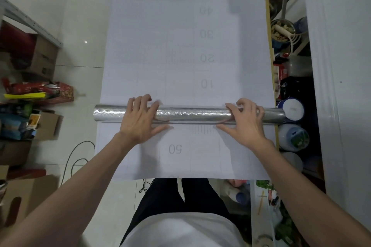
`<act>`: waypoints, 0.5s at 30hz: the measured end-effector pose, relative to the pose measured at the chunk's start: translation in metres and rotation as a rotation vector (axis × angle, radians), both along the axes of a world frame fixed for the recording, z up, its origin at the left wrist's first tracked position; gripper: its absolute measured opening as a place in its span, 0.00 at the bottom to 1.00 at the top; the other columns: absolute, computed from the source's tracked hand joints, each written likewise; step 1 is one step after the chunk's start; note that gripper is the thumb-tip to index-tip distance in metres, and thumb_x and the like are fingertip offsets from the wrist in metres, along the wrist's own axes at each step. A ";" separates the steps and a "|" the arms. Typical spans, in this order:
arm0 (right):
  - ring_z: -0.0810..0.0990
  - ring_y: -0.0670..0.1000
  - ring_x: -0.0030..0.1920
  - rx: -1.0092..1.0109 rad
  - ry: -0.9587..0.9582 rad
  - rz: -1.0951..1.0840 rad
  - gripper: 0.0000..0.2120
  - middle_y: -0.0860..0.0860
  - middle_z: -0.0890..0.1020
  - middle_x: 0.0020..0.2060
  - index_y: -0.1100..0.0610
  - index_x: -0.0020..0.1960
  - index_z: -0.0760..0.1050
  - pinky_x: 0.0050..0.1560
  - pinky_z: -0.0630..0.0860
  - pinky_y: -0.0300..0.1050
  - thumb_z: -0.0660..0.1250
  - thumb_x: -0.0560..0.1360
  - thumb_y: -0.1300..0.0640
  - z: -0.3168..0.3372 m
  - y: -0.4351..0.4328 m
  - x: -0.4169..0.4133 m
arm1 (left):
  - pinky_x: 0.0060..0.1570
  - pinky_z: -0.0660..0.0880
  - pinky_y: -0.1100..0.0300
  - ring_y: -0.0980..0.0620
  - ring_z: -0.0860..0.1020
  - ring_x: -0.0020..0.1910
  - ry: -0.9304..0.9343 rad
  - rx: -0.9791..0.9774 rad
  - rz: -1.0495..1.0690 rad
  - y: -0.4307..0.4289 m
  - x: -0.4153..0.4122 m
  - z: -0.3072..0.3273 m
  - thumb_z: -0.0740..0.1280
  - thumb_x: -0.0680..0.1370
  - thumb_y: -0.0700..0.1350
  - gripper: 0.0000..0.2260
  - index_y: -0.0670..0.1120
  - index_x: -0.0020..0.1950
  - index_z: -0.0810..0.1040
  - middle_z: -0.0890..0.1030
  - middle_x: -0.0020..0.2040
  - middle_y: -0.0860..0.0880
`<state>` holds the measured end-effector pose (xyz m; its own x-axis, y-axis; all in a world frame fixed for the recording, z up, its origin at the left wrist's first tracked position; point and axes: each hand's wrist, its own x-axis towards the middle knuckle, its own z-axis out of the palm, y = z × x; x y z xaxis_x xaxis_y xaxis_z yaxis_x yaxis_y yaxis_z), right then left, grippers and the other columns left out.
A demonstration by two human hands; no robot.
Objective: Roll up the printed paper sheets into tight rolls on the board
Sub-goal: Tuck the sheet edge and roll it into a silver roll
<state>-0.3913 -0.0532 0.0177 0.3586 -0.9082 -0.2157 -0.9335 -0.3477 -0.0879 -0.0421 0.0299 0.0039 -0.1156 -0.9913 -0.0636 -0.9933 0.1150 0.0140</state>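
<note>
A long white printed sheet [180,36] with grid lines and large numbers lies flat, stretching away from me. Across it, near my body, lies a silvery, foil-like roll [190,114], wider than the sheet. My left hand [140,120] rests over the roll's left part, fingers spread on top and thumb on the paper below. My right hand [245,120] curls over the right part, fingertips on the far side, thumb pressed on the near sheet [180,156] marked 50. The board under the paper is hidden.
Cardboard boxes [43,56] and colourful packets [38,90] crowd the tiled floor at left, with a black cable [80,158] nearby. At right stand a shelf with a bowl [282,30], white jars [291,109] and bottles. My legs are below the sheet's near edge.
</note>
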 end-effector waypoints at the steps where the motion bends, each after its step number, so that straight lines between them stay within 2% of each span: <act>1: 0.67 0.54 0.63 -0.006 0.020 0.015 0.33 0.51 0.70 0.61 0.45 0.68 0.72 0.67 0.53 0.56 0.61 0.70 0.26 0.001 0.000 0.000 | 0.60 0.64 0.46 0.40 0.73 0.52 -0.014 0.010 0.009 0.000 -0.001 0.000 0.58 0.74 0.74 0.35 0.46 0.63 0.74 0.74 0.56 0.42; 3: 0.69 0.53 0.61 -0.037 0.009 0.007 0.31 0.48 0.74 0.58 0.46 0.66 0.72 0.66 0.55 0.55 0.59 0.73 0.27 0.004 -0.002 0.002 | 0.59 0.63 0.48 0.41 0.75 0.49 0.017 0.023 0.055 0.001 -0.001 0.001 0.53 0.76 0.72 0.35 0.44 0.63 0.74 0.78 0.53 0.44; 5: 0.70 0.51 0.62 -0.033 -0.074 -0.053 0.24 0.45 0.77 0.56 0.47 0.61 0.73 0.66 0.54 0.53 0.59 0.76 0.30 0.007 -0.003 0.005 | 0.63 0.61 0.50 0.42 0.78 0.49 0.110 0.020 0.099 0.000 -0.001 0.002 0.50 0.79 0.69 0.30 0.44 0.59 0.74 0.81 0.50 0.46; 7: 0.70 0.51 0.64 -0.039 -0.087 -0.050 0.21 0.45 0.77 0.57 0.47 0.58 0.73 0.66 0.54 0.54 0.56 0.78 0.32 0.005 -0.002 0.005 | 0.70 0.57 0.48 0.41 0.78 0.54 0.137 0.001 0.084 0.001 0.001 0.000 0.50 0.80 0.67 0.28 0.45 0.55 0.74 0.80 0.55 0.45; 9: 0.68 0.54 0.66 -0.044 -0.062 -0.022 0.26 0.50 0.73 0.63 0.47 0.60 0.74 0.67 0.53 0.55 0.57 0.75 0.29 0.001 0.001 0.003 | 0.70 0.57 0.44 0.38 0.73 0.61 0.075 -0.002 0.040 0.003 0.003 -0.002 0.56 0.77 0.70 0.29 0.45 0.57 0.74 0.75 0.63 0.40; 12: 0.68 0.54 0.63 -0.032 0.003 0.013 0.36 0.51 0.71 0.60 0.48 0.65 0.74 0.66 0.53 0.55 0.57 0.70 0.23 -0.001 0.002 0.001 | 0.61 0.62 0.46 0.40 0.73 0.54 0.012 0.039 0.041 0.004 0.003 -0.001 0.57 0.72 0.74 0.35 0.46 0.62 0.75 0.74 0.58 0.43; 15: 0.70 0.53 0.62 -0.047 -0.024 -0.030 0.29 0.48 0.76 0.57 0.48 0.62 0.73 0.65 0.54 0.55 0.57 0.74 0.27 0.005 -0.001 0.006 | 0.61 0.61 0.49 0.41 0.77 0.51 0.086 0.022 0.079 0.002 0.003 0.000 0.54 0.75 0.71 0.31 0.46 0.61 0.74 0.78 0.54 0.46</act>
